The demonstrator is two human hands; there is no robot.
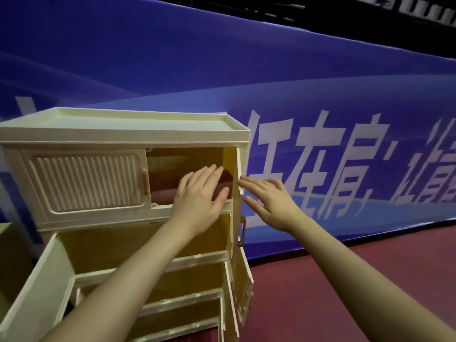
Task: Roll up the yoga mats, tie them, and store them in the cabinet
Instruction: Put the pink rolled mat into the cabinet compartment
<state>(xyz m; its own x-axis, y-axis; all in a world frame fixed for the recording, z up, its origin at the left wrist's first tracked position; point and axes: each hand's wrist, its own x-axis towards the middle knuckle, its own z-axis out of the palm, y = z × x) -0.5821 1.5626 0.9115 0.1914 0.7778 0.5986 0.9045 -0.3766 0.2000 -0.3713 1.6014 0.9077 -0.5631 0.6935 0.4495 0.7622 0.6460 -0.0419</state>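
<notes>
Centrally, both hands reach flat-fingered and grip nothing: the left hand (199, 193) before the cabinet (123, 134)'s open upper right compartment, the right hand (269, 201) touching its opened door (237, 183). No mat shows.

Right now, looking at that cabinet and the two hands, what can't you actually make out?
Head view only:
- Inside of the top compartment: dark, and the left hand covers its lower part; whether a mat is in there cannot be told.
- Lower shelves of the cabinet: cut off by the bottom edge and crossed by the forearms.
- Whether the right hand touches the open door: unclear.
</notes>
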